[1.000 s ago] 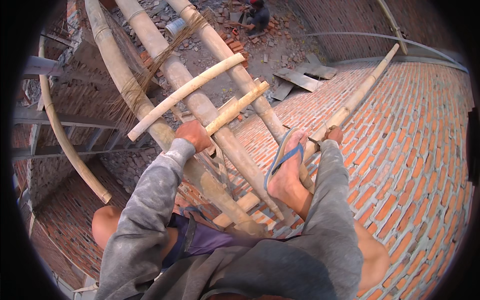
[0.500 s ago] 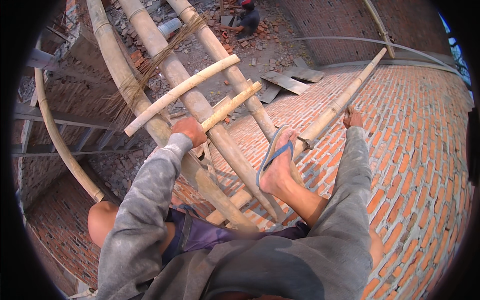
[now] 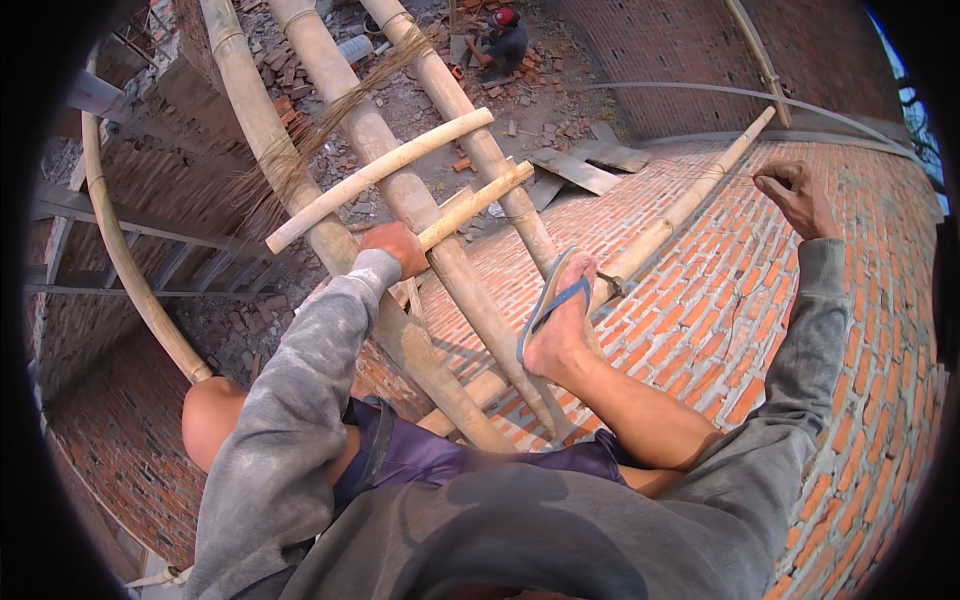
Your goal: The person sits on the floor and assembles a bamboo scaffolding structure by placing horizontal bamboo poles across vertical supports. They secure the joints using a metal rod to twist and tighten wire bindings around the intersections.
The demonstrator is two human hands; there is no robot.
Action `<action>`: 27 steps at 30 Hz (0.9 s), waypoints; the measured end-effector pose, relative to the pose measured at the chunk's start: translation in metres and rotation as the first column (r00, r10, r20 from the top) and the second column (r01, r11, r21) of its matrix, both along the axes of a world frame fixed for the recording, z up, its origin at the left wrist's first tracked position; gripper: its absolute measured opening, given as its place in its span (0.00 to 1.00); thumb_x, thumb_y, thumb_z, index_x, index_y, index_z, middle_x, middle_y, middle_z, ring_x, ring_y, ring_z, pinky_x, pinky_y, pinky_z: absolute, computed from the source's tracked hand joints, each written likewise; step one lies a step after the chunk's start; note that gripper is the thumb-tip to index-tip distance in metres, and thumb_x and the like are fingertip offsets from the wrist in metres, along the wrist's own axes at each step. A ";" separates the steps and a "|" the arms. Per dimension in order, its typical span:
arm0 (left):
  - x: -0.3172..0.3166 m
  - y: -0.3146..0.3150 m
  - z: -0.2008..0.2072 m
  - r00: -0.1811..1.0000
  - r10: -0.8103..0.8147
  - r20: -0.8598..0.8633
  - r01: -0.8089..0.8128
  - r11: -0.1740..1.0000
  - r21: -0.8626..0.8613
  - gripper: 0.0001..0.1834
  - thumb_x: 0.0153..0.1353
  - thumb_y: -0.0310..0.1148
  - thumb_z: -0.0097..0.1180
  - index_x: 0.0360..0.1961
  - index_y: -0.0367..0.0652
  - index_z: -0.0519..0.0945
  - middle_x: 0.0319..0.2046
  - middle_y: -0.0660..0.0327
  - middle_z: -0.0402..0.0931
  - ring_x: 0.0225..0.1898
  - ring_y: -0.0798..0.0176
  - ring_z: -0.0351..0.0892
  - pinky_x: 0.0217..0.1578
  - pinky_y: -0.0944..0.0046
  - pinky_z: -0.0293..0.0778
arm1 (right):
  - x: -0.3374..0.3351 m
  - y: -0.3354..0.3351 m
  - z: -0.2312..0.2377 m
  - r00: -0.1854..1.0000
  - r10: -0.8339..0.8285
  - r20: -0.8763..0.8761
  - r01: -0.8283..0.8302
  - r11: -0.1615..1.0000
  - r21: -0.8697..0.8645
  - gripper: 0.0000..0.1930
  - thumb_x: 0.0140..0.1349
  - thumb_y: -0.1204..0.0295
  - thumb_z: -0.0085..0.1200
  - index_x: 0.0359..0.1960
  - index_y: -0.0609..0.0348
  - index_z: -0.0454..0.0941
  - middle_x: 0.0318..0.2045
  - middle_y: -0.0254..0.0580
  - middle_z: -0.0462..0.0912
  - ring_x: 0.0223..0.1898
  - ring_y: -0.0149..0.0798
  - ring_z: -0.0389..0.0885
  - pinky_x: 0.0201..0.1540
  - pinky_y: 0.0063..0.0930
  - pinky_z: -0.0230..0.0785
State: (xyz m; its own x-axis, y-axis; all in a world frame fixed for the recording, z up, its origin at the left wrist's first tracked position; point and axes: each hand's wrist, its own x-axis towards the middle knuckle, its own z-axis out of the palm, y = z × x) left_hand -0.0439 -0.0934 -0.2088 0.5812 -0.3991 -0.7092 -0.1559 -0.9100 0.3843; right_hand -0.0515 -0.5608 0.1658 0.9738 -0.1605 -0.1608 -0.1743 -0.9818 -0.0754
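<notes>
Right hand [image 3: 800, 198] has shifted most: a second ago it was down at the long bamboo pole [image 3: 692, 205] by your foot, half a second ago just off it, and now it is up and out to your right, in front of the brick wall [image 3: 790, 290]. Its fingers are curled in toward the thumb; you can't tell whether they pinch anything. Right elbow bent, forearm rising, wrist flexed inward. Dark metal piece [image 3: 609, 285], partly behind the hand at first, now shows plainly at the pole, just beside the foot [image 3: 565, 330] in its blue-strapped sandal [image 3: 545, 305]. Left hand [image 3: 397, 248] keeps its place, fingers closed around the near end of the lower bamboo crosspiece [image 3: 478, 205], which lies across the upright poles [image 3: 405, 195]; left arm reaches forward, elbow slightly bent. Upper crosspiece [image 3: 380, 178] runs roughly alongside, a little farther from you. Bundle of thin brown strands [image 3: 345, 103] crosses the same poles beyond that. One container noted: whitish cylindrical bucket [image 3: 355, 48] among the rubble below, contents too small to make out. Co-worker [image 3: 505, 45] in a red cap is down low near loose bricks.
</notes>
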 end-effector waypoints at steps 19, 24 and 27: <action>0.000 0.002 -0.005 0.993 0.100 -0.058 -0.101 0.995 -0.023 0.23 0.57 0.41 0.63 0.47 0.35 0.89 0.50 0.43 0.87 0.54 0.43 0.87 0.57 0.51 0.81 | -0.033 0.170 -0.197 0.844 0.276 -0.461 -0.005 0.862 0.507 0.12 0.65 0.70 0.61 0.36 0.71 0.86 0.24 0.52 0.83 0.26 0.42 0.81 0.34 0.39 0.73; 0.000 0.002 -0.010 0.997 0.055 -0.059 -0.057 0.998 -0.028 0.23 0.57 0.41 0.62 0.47 0.35 0.89 0.50 0.43 0.87 0.54 0.43 0.87 0.58 0.51 0.81 | -0.057 0.187 -0.290 0.953 0.107 -0.283 0.062 0.846 0.529 0.12 0.69 0.70 0.58 0.41 0.68 0.88 0.23 0.45 0.83 0.26 0.34 0.80 0.33 0.34 0.72; -0.003 0.003 -0.013 0.994 0.088 -0.057 -0.090 0.995 -0.040 0.23 0.56 0.41 0.62 0.47 0.34 0.89 0.50 0.42 0.87 0.55 0.43 0.87 0.58 0.52 0.81 | -0.072 0.194 -0.308 0.918 0.011 -0.395 0.292 0.656 0.696 0.13 0.70 0.70 0.57 0.47 0.67 0.87 0.23 0.40 0.84 0.26 0.30 0.79 0.33 0.31 0.72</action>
State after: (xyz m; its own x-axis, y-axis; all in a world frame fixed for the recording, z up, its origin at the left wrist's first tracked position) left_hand -0.0467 -0.0906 -0.2214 0.5762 -0.3778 -0.7248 -0.0525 -0.9020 0.4285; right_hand -0.1233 -0.3669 -0.1423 0.8047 0.0266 -0.5932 -0.4666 -0.5895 -0.6594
